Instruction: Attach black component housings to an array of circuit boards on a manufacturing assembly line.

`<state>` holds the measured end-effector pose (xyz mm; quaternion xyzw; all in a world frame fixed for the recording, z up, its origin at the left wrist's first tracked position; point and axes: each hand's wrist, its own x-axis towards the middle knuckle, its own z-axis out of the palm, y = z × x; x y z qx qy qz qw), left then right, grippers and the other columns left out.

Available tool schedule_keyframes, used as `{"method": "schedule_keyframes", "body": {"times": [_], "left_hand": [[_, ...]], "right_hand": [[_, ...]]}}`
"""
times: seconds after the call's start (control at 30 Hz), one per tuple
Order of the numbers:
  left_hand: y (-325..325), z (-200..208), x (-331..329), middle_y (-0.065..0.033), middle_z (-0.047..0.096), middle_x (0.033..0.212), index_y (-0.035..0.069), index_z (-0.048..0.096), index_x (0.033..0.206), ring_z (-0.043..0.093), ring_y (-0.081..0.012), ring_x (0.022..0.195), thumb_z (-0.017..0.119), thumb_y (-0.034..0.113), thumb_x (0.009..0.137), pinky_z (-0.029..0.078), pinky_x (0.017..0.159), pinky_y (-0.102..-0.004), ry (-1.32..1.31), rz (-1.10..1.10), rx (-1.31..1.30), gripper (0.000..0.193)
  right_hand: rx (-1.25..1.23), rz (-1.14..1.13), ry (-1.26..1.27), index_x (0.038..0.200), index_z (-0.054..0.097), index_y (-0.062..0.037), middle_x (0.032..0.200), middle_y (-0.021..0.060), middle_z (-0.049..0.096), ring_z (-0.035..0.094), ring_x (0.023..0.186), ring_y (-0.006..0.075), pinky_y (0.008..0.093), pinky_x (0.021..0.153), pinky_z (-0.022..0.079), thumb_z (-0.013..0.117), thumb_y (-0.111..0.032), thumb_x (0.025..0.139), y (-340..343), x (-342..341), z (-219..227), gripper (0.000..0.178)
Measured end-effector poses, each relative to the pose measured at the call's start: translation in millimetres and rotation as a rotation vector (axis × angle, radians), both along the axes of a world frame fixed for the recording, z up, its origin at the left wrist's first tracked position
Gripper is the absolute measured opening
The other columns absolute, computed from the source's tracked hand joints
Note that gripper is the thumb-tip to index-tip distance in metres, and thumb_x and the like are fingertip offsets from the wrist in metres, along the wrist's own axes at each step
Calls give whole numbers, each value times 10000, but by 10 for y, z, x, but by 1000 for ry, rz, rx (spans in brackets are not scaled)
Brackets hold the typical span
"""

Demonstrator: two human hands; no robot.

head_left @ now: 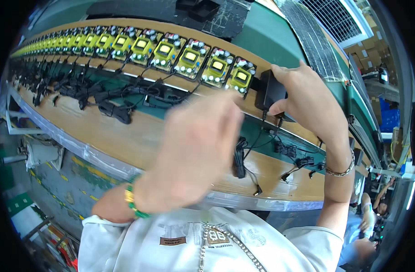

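My right hand [309, 97] grips a black power adapter case [270, 89] at the right end of the row, thumb on its near end and fingers at its far end. A cord leaves the case's near end. My left hand [194, 147] is smeared by motion in front of the bench; its fingertips are close to the last open circuit board [240, 78], and whether it holds anything does not show. More boards with yellow transformers, such as this circuit board [189, 57], sit side by side in black half-cases, running far to the left.
Bundled black cables [114, 110] lie along the near wooden ledge [146, 140]. Coiled cords with plugs [286, 148] lie at the right. Beyond the row are a green belt surface [273, 34] and black trays [198, 8]. Another person [359, 231] is at the lower right.
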<state>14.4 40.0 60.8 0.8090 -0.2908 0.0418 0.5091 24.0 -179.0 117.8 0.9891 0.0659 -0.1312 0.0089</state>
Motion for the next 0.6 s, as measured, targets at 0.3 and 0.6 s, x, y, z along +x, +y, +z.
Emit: {"method": "schedule_keyframes", "body": {"times": [0.3, 0.6], "left_hand": [[-349, -12, 2029, -224, 714, 833, -124, 666, 925, 676, -402, 715, 697, 156, 895, 551, 695, -459, -345, -7, 783, 283], [-675, -322, 2296, -269, 721, 907, -102, 685, 861, 688, -431, 751, 739, 105, 820, 570, 723, -464, -518, 129, 782, 218]], "right_hand": [[146, 96, -179, 1221, 660, 46, 988, 171, 747, 603, 730, 326, 378, 871, 491, 858, -136, 737, -213, -219, -76, 554], [304, -314, -1173, 1240, 674, -11, 872, 72, 672, 545, 660, 178, 324, 646, 460, 606, -281, 1037, -448, 130, -102, 345]]}}
